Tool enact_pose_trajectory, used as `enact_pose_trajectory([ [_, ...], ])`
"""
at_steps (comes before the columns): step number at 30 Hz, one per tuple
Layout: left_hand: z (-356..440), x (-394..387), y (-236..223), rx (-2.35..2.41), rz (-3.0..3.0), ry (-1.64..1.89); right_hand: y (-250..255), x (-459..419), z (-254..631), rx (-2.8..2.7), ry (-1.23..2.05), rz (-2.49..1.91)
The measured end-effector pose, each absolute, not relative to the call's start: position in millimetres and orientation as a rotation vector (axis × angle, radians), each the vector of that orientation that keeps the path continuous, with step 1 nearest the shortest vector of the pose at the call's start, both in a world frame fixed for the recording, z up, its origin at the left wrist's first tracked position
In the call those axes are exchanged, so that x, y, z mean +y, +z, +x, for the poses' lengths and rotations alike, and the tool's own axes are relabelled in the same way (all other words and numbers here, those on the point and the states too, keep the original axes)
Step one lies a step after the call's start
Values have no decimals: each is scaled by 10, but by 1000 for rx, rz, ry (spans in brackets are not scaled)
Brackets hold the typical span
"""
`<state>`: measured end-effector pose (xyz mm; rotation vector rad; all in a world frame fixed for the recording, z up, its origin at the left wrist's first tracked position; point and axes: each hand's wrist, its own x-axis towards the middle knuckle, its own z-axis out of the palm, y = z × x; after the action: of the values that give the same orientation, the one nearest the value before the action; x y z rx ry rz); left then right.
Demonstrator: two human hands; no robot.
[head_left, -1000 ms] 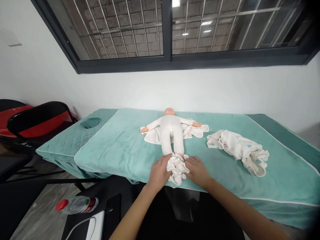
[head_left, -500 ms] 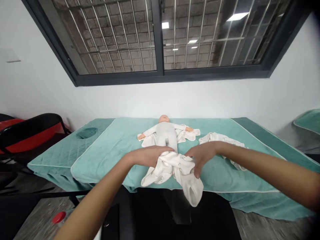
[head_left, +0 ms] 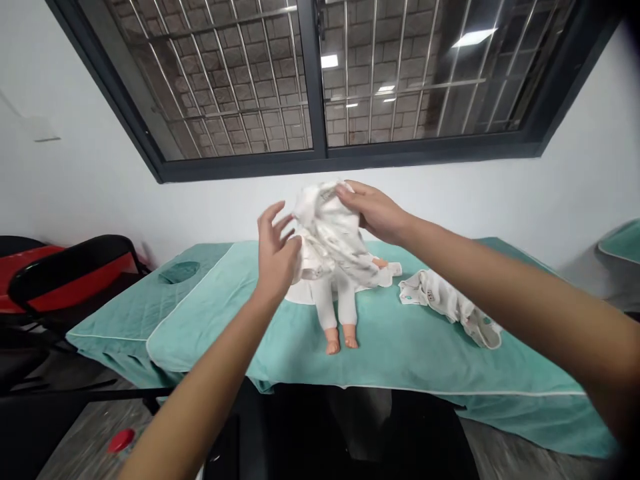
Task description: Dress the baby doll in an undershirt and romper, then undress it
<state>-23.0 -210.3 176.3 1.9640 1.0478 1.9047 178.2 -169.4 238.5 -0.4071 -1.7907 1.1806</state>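
Currently: cloth raised above the doll, right hand gripping

The white cloth (head_left: 333,230) is in the air in front of you, bunched and partly blurred, above the near side of the bed (head_left: 200,337). Your right hand (head_left: 373,208) is closed on its upper right edge, thumb and fingers pinching the fabric. Your left hand (head_left: 276,252) is at its left side, fingers apart and slightly curled, thumb at the fabric; whether it has hold of the cloth cannot be determined.

Behind and below the cloth, the doll (head_left: 326,307) lies on the bed, feet toward you. Its legs are in white fabric and its feet are bare; the cloth hides its head and most of its torso. One doll hand shows to the right, by the sleeve (head_left: 394,269) of a white garment spread on the bed.

Farther right, a crumpled shirt (head_left: 453,303) with printed marks rests on the bed. At the left end, the bed has a round hole (head_left: 180,272). A red and black chair (head_left: 75,273) stands beyond that end. A barred window (head_left: 320,80) is set in the white wall (head_left: 225,207). At lower left is a red cap (head_left: 121,440).
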Motion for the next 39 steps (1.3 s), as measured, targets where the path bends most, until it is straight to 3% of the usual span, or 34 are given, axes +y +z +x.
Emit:
enact_pose_trajectory([
  [5,-120,-2021,1166,1158,1636,1735,2055,-1335,1243,-1634,1260,-335],
  [11,-677,-1745,445,1540,1214,1626,1124,-436,1089,-1872,1048,-946],
  [15,-975,-1632,-50,1766,1281,1325,440,63,1298,-1981,728,-1361],
  [20,-835,-1610,-266,1754,1514,1313,-18,574,1636,-1890,712,-1581],
  [25,-490,-1420,-327,1520,1107,965,-128,1018,1708,-1980,899,-1635],
  [28,-334,-1263,-406,1181,796,989,-135,1174,1660,-2043,1009,-1606],
  [32,-237,-1090,-399,918,548,1024,-69,1302,1562,-2172,1357,-1248],
  [35,-352,-980,-213,924,500,1023,87,1439,1385,-2191,1478,-1089],
  [39,-906,-805,89,992,547,1050,328,1653,862,-2183,1391,-1090],
])
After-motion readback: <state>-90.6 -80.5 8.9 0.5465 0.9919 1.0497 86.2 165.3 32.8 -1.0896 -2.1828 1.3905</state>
